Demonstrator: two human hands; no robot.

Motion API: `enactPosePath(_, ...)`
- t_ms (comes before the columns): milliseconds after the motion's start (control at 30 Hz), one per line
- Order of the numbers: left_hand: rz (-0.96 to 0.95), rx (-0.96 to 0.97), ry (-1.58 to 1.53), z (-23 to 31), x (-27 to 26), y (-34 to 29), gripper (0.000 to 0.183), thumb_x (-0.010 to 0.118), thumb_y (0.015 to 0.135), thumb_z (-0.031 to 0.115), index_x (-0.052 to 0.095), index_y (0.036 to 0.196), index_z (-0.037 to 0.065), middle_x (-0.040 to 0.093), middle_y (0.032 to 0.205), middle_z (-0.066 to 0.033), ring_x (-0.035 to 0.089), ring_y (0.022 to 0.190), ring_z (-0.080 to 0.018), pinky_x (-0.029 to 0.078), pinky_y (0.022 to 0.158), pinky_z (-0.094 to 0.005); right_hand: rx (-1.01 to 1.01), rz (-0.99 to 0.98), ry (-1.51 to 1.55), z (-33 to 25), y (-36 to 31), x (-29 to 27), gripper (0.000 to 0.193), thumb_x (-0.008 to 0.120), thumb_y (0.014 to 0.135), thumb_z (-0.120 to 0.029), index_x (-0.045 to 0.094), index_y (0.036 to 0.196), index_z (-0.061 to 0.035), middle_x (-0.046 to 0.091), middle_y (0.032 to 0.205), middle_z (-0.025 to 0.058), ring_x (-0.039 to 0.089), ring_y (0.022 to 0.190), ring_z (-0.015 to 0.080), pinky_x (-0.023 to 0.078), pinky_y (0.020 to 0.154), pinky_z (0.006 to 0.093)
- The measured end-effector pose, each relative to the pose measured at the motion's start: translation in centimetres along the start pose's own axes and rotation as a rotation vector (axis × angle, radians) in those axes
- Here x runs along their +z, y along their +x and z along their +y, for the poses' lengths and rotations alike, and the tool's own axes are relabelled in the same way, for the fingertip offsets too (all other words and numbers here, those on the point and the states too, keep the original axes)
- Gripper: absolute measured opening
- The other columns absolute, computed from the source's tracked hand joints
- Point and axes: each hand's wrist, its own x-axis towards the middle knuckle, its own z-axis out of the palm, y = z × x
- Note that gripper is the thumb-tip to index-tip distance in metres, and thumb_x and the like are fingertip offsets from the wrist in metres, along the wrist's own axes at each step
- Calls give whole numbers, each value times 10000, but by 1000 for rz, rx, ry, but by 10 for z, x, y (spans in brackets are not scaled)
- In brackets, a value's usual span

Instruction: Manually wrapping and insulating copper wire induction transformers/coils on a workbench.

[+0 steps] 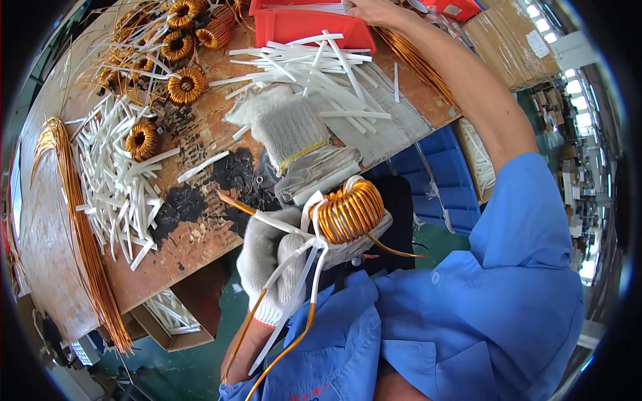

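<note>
My left hand, in a white knitted glove, is closed around the lead side of a ring-shaped copper coil. Several copper leads in white sleeving and a flat white strip trail from the coil across the glove. Part of the grip is hidden behind these leads. My bare right hand reaches over the edge of a red bin at the far side. Its fingers look pinched together, partly cut off by the picture's upper edge; what they hold is unclear. Long thin white strips lie in that bin.
White sleeving pieces lie in a left heap and a far heap. Finished coils sit far left. A copper wire bundle crosses the left of the bench. A cloth-wrapped block stands mid-bench; blue bins are at right.
</note>
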Motion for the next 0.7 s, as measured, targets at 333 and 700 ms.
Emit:
enactPosePath(333, -44, 479, 234, 19, -19, -23, 494, 773, 919, 17, 559, 1363, -10, 680, 918, -95, 665, 741, -140, 555, 673, -277, -28, 19, 42, -20, -22, -29, 177, 627, 932, -141, 671, 937, 31, 661, 787, 156, 666, 755, 229, 501, 662, 392)
enactPosePath(700, -71, 42, -84, 74, -13, 2, 367, 603, 1063, 123, 556, 1349, -101, 621, 723, -49, 509, 517, -57, 382, 459, -215, -143, 360, 354, -156, -180, -153, 99, 605, 963, -35, 664, 990, 39, 636, 841, 109, 599, 769, 163, 481, 669, 337)
